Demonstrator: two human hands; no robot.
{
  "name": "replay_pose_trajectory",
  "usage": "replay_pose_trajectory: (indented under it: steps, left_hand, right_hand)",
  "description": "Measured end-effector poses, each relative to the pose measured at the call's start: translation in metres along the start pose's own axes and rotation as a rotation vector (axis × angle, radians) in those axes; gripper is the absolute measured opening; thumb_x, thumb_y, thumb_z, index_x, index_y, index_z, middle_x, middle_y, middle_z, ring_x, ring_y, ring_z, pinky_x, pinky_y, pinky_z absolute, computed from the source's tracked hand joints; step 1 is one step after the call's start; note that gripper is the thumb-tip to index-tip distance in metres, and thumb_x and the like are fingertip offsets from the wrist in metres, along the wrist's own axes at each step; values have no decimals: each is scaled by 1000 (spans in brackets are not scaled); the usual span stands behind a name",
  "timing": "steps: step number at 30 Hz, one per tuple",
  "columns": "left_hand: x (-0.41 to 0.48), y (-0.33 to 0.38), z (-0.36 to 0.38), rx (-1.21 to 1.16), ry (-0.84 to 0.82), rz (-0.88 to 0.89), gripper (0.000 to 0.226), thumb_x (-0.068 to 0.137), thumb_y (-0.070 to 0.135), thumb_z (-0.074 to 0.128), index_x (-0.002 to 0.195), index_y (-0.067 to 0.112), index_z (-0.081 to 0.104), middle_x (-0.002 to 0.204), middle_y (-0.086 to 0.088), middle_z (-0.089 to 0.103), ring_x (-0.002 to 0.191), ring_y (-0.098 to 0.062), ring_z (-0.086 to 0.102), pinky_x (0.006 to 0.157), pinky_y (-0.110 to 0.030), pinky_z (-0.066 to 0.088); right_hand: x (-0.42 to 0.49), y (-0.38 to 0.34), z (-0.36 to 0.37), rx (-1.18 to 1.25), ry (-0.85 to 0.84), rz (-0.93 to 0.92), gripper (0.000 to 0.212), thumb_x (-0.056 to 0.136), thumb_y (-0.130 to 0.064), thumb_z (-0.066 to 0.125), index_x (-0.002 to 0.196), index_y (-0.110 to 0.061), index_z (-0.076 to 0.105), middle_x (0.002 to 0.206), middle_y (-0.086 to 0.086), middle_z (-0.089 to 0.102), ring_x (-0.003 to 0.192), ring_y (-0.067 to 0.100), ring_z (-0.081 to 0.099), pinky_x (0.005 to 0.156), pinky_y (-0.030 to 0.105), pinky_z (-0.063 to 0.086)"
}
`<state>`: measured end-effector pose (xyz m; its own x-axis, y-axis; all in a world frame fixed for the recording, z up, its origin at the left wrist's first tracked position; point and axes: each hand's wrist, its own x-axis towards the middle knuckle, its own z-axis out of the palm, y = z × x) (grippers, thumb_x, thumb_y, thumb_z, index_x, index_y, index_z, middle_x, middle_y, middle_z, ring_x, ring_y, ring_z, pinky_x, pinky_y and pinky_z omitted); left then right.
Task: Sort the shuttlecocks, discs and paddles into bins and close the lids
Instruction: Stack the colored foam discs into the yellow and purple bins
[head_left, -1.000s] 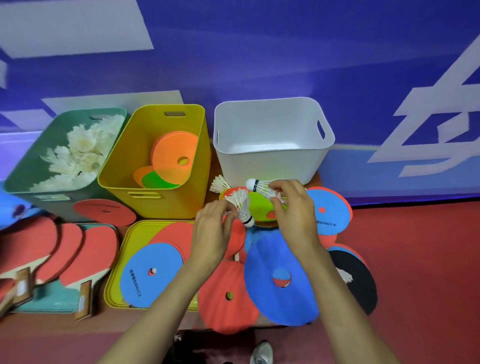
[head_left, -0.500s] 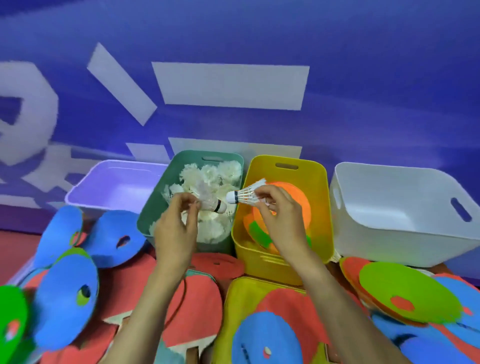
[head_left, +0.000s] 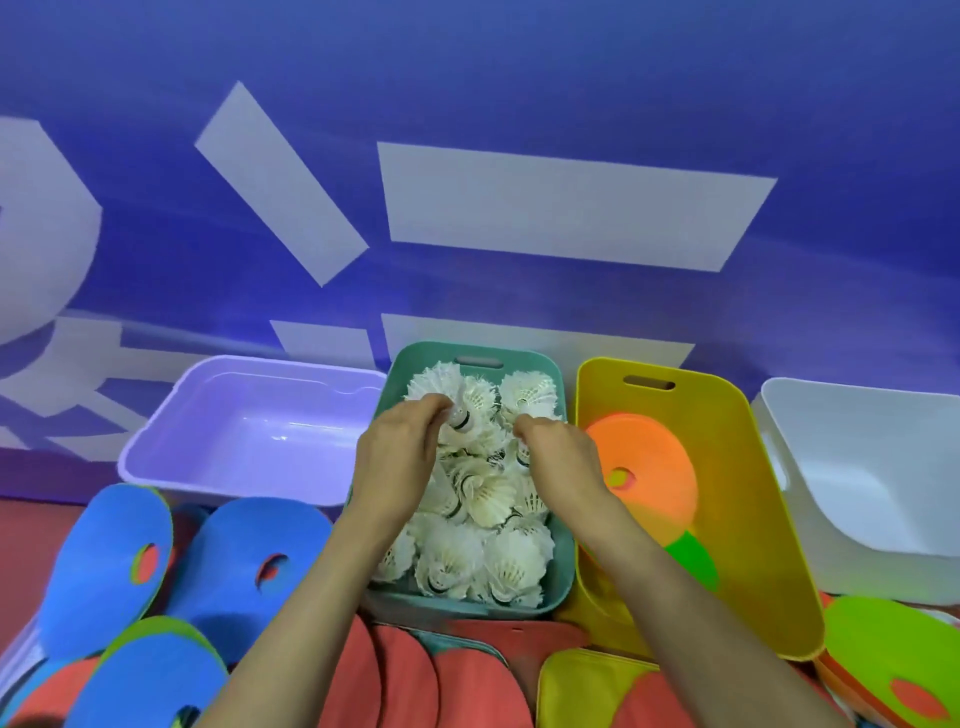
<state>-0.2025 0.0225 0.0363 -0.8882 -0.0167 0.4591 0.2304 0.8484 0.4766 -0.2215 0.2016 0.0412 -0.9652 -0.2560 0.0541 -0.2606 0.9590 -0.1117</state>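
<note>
The right hand (head_left: 558, 452) curls down into the teal plastic bin (head_left: 467, 608), its fingertips hidden, so I cannot tell whether it grips anything. A white feather shuttlecock (head_left: 467, 410) lies tilted over the bin's pile, cork toward the near left and skirt up to the right. The left hand (head_left: 400, 457) pinches its cork end with curled fingers.
</note>
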Motion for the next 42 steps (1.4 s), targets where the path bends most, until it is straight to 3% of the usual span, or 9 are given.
replay_pose_trajectory:
  steps: [5,8,13,18,22,25,31,36,42]
  left_hand:
    - [17,-6,20,40,-121,108,6,91,16,57,95,17,61,77,-2,67,71,-27,62,55,-35,49]
    - [15,-9,12,-36,-73,49,9,94,22,55,95,17,63,80,1,68,71,-22,62,55,-28,43]
    - [-16,-10,-19,-261,-141,-56,8,94,26,53,96,25,60,90,10,67,82,-8,58,68,-30,47]
    - [-47,-24,-35,16,-275,42,8,88,25,47,92,30,52,84,6,67,78,-25,61,61,-31,45]
    - [-55,-25,-43,179,-398,-58,10,91,20,50,96,22,58,93,-1,68,87,-30,60,62,-31,35]
    - [-51,-16,-40,454,-585,-99,13,92,21,44,96,25,56,101,-3,66,95,-28,58,65,-28,29]
    - [-49,-17,-28,441,-689,-209,19,86,13,46,93,24,60,102,-3,64,95,-27,59,69,-29,40]
    - [-48,-25,-15,382,-912,-217,23,81,3,47,93,12,65,103,-9,65,96,-30,60,78,-36,50]
    - [-53,-26,-6,188,-1025,-318,12,78,4,63,88,8,69,99,-8,68,91,-25,63,79,-33,52]
  right_hand:
    - [14,-1,-2,31,-10,66,39,81,9,43,111,-13,54,95,10,66,86,33,61,59,31,36]
    - [17,10,-4,156,20,83,42,77,7,44,106,-19,59,97,7,68,89,31,62,66,35,48]
    - [1,18,-7,417,14,-39,27,85,1,52,99,-18,65,97,-1,71,93,16,65,73,37,53]
    - [-16,6,-3,415,-147,-92,22,88,-5,53,100,-19,65,97,-1,69,90,17,64,76,38,53]
    - [-28,1,-2,448,-169,-69,21,90,-8,51,96,-23,64,91,-4,68,81,15,62,71,38,52]
    - [-38,2,-1,550,-170,-57,23,89,-7,50,94,-24,64,93,-7,68,88,11,63,74,38,53]
    - [-49,6,-11,628,-43,-5,24,89,0,49,97,-17,63,95,-1,69,94,10,62,80,32,51]
    - [-45,7,-9,361,62,28,31,83,6,46,103,-13,59,99,5,65,90,25,59,72,37,49]
    - [-35,-10,-5,19,-80,61,36,81,9,42,108,-12,55,98,11,65,88,34,59,61,31,33]
